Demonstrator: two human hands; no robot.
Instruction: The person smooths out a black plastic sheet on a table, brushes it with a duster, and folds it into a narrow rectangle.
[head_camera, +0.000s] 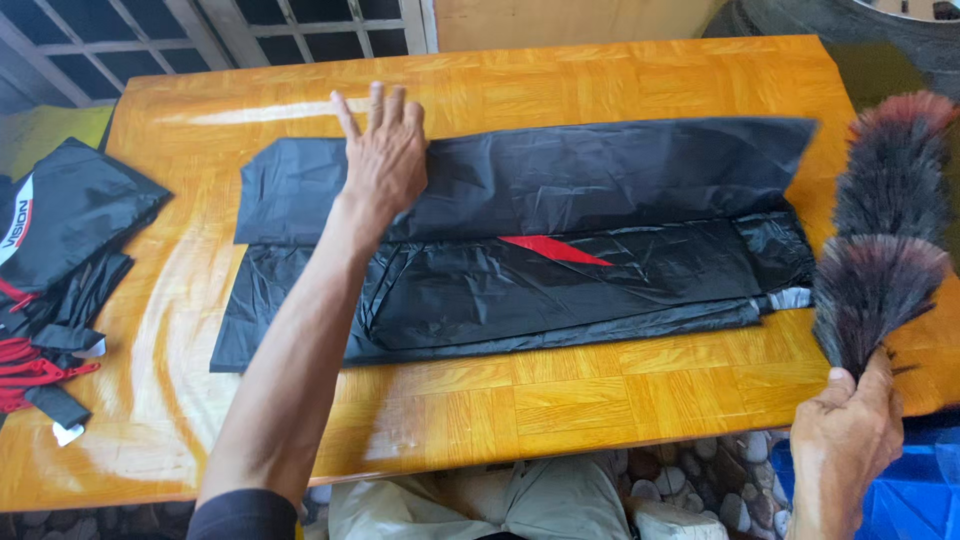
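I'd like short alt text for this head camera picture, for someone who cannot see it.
A person's left hand presses flat on a black garment spread across an orange wooden table, while the right hand grips a feather duster. More black and red fabric lies at the table's left end.

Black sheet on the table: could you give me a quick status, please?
Left hand flat on black sheet, fingers spread. Right hand grips feather duster off table edge. Sheet folded lengthwise. Nothing in the way.

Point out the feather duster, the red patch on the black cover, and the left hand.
feather duster (885, 240): head view, middle of the fluffy head.
red patch (553, 250): head view, centre of the red wedge.
left hand (385, 160): head view, back of the hand, flat on the black cover (620, 170).
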